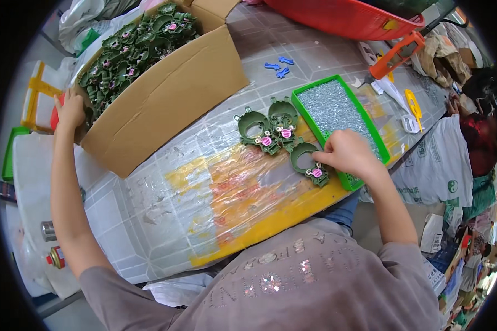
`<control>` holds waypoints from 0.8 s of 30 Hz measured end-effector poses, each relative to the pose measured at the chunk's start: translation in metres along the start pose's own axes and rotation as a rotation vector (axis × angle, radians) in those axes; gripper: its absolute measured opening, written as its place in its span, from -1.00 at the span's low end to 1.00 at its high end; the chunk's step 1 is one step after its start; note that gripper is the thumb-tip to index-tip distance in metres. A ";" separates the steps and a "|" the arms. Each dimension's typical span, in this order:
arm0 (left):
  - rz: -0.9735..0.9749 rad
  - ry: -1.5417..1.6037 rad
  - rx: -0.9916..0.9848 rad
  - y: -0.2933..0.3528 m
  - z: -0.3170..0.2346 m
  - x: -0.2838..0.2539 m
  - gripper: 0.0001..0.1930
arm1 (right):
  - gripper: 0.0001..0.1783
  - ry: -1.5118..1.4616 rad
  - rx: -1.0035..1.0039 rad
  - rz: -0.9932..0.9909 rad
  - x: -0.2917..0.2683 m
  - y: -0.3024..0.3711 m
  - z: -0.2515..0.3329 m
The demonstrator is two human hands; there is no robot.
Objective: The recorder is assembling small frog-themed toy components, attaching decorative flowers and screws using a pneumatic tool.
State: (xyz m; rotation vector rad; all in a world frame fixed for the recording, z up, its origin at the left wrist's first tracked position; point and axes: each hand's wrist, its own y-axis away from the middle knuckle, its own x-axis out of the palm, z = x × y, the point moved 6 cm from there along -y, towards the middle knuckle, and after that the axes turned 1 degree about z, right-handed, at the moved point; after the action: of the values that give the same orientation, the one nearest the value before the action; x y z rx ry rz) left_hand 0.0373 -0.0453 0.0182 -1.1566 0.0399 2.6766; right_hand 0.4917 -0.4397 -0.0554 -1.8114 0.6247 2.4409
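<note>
My right hand [348,153] pinches the rim of a dark green round plastic part [300,160], which has a pink piece and pale rings on it. Two similar green parts [252,127] sit side by side just beyond it on the table. Right beside this hand is a green tray [301,102] filled with small silvery metal pieces [339,107], probably screws. Stretched far to the left, my left hand [70,110] grips the near-left end of a cardboard box [171,94]. That box is heaped with many more green parts [132,55]. The fingertips of my left hand are partly hidden.
Several small blue plastic pieces [281,67] lie beyond the green parts. A large red basin [342,19] stands at the far side. An orange-handled tool [396,55] and yellow cutters [413,107] lie to the right. Plastic film covers the table [165,220], whose near edge is yellow.
</note>
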 end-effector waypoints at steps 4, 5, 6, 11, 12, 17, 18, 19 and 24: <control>-0.115 0.045 -0.018 0.007 0.026 -0.019 -0.72 | -0.46 -0.033 0.051 0.122 -0.028 -0.002 0.012; -0.135 0.066 -0.039 0.006 0.031 -0.030 -0.72 | -0.46 -0.022 0.033 0.040 -0.040 -0.003 0.011; -0.197 0.063 -0.042 0.002 0.040 -0.037 -0.72 | -0.46 -0.013 0.014 -0.040 -0.051 -0.004 0.011; -0.265 0.296 0.304 0.012 0.078 -0.075 -0.80 | -0.45 -0.084 -0.126 -0.220 -0.086 -0.019 0.030; -0.339 0.631 0.199 0.043 0.050 -0.117 -0.79 | -0.46 -0.119 -0.133 -0.229 -0.089 -0.019 0.026; -0.375 0.844 0.644 0.148 -0.079 -0.185 -0.78 | -0.53 -0.071 -0.326 -0.177 -0.072 -0.030 0.049; -0.385 0.777 0.704 0.168 -0.120 -0.196 -0.80 | -0.59 0.010 -0.310 -0.139 -0.062 -0.032 0.043; -0.383 0.779 0.739 0.196 -0.143 -0.204 -0.83 | -0.59 0.004 -0.322 -0.134 -0.056 -0.030 0.043; -0.442 0.920 0.892 0.251 -0.245 -0.208 -0.80 | -0.75 0.234 -0.287 0.010 -0.025 -0.028 0.031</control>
State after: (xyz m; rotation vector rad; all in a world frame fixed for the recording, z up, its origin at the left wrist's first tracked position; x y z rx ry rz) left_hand 0.2962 -0.3583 -0.0166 -1.6245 0.8835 1.2821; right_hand 0.4791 -0.3980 -0.0332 -2.2272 0.3020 2.4506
